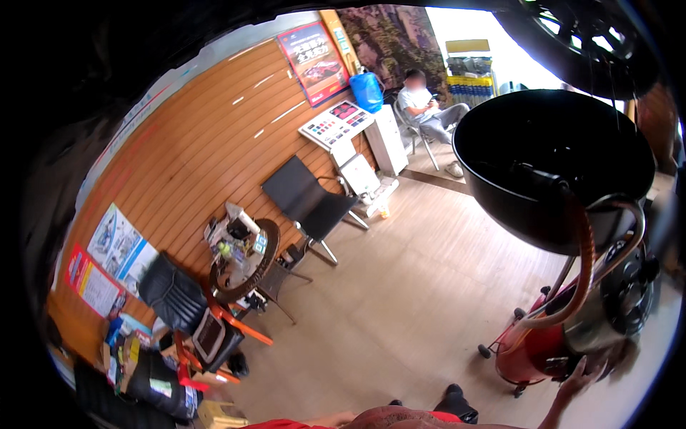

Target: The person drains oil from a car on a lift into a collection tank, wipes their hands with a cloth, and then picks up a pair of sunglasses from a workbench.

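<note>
A wide black drain pan (493, 207) stands at the right on a wheeled oil drainer with a red tank (516, 355). A brownish ribbed hose (587, 264) curves down from the pan toward the tank. Thin dark strands come down into the pan from under a raised wheel (572, 36). My right hand (582, 377) is low at the right beside the tank, fingers stretched apart; whether it touches the drainer I cannot tell. A blurred brownish shape lies just past its fingertips. My left hand does not show; only a strip of skin appears at the lower edge.
A black chair (307, 196) and a round table (246, 275) with items on it stand along the wood-panelled wall. Boxes and bags (161, 382) crowd the lower left. At the back, a seated person (421, 100) sits near a white cabinet (388, 143). Tiled floor (400, 286) lies between.
</note>
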### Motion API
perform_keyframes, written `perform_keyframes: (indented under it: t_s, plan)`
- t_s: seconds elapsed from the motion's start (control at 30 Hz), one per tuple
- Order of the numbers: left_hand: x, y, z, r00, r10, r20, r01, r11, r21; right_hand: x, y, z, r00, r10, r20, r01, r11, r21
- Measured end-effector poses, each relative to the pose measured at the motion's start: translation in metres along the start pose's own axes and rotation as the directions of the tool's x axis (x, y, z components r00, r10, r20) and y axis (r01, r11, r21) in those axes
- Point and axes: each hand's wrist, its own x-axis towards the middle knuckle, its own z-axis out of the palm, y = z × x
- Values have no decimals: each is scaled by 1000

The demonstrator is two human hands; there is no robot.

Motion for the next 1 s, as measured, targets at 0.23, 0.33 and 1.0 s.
perform_keyframes:
  t_s: [0.23, 0.33, 1.0]
  plan:
    - [4, -56, -111, 964, 257, -70, -250, 963, 97, -180, 16, 31, 968, 18, 249, -37, 997, 74]
    - [28, -66, -174, 903, 367, -222, -314, 919, 238, -250, -5, 18, 928, 134, 347, -114, 990, -79]
    - [109, 23, -255, 752, 642, 153, -600, 568, 564, -365, -22, -42, 974, 225, 17, -210, 932, -295]
